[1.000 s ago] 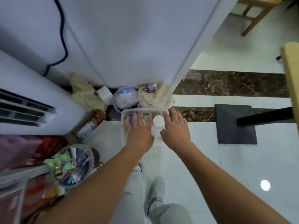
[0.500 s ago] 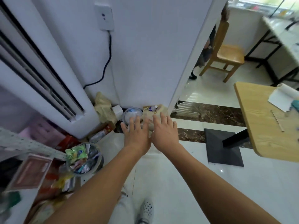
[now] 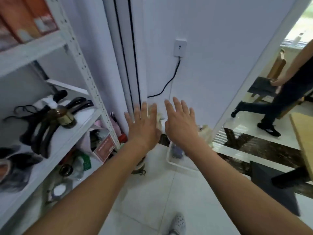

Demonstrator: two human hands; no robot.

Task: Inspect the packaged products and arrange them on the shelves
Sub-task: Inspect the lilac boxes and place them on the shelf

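The left hand (image 3: pixel 144 122) and the right hand (image 3: pixel 181 122) have come up from the white plastic basket (image 3: pixel 179 165) on the floor and now hang in the air in front of the wall. On the left stands the white metal shelf rack (image 3: pixel 79 53), with orange boxes (image 3: pixel 25 19) on top and a brown glass bottle (image 3: pixel 65 117) on the middle board. Lower down are a green packet (image 3: pixel 84 161) and a red-and-white box (image 3: pixel 105 148). Next comes the tall white air conditioner (image 3: pixel 125 56). The left hand is in front of it, fingers spread wide, holding nothing. The right hand is just beside it, fingers spread too, also empty. The basket sits under the right arm, with a dark packet (image 3: pixel 176 150) inside. Far right, another person (image 3: pixel 286 99) walks past.
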